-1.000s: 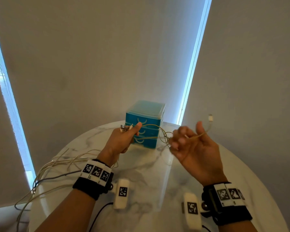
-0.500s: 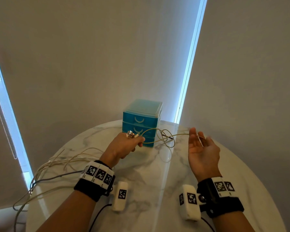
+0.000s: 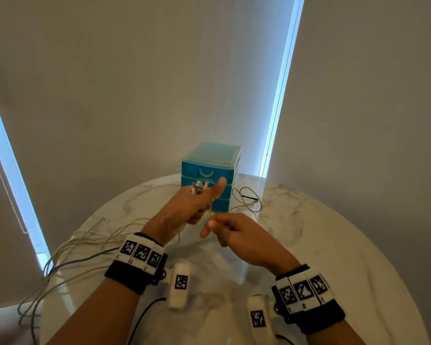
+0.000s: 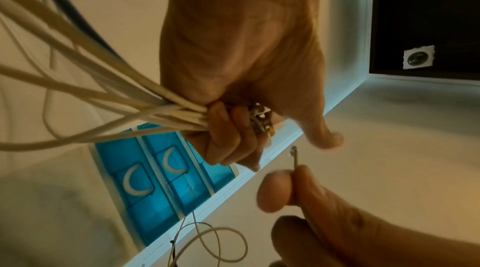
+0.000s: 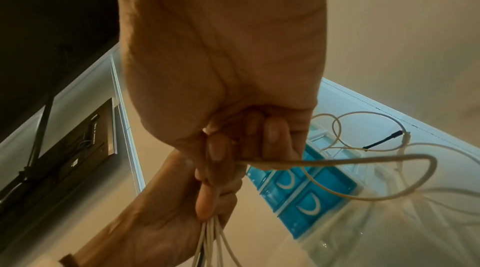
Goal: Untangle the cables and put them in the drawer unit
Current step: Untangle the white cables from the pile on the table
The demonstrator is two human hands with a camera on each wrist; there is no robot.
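**Loose cable runs from right hand toward drawer unit, bundle trails back left**

Left hand (image 3: 184, 210) closed around a bundle of beige cables (image 4: 109, 95), connector ends (image 3: 198, 190) poking up above the fist, thumb raised. Bundle's long run trailing back and to the left, across the marble tabletop (image 3: 334, 245) and over its near-left edge. One darker grey cable (image 3: 85, 260) lying among them.

Right hand (image 3: 234, 232) just beside the left, almost touching, pinching a single thin cable (image 5: 363, 157) between thumb and fingers. From that pinch, cable heading forward and right, curling into loose loops (image 3: 246, 200) on the tabletop right next to the blue drawer unit (image 3: 209, 175). A short black tie or plug (image 3: 246, 196) sitting within the loops; hard to tell which.

Drawer unit straight ahead of both hands, all drawers looking closed, crescent handles facing the person.

Key relation, as a judgement: single cable's free length lying away from the body, bundle's length lying toward the body and left, so pulling the hands apart along that line likely to draw the one strand clear. Right hand nearer the loops and the drawer unit. Not yet in any drawer; no drawer opened.
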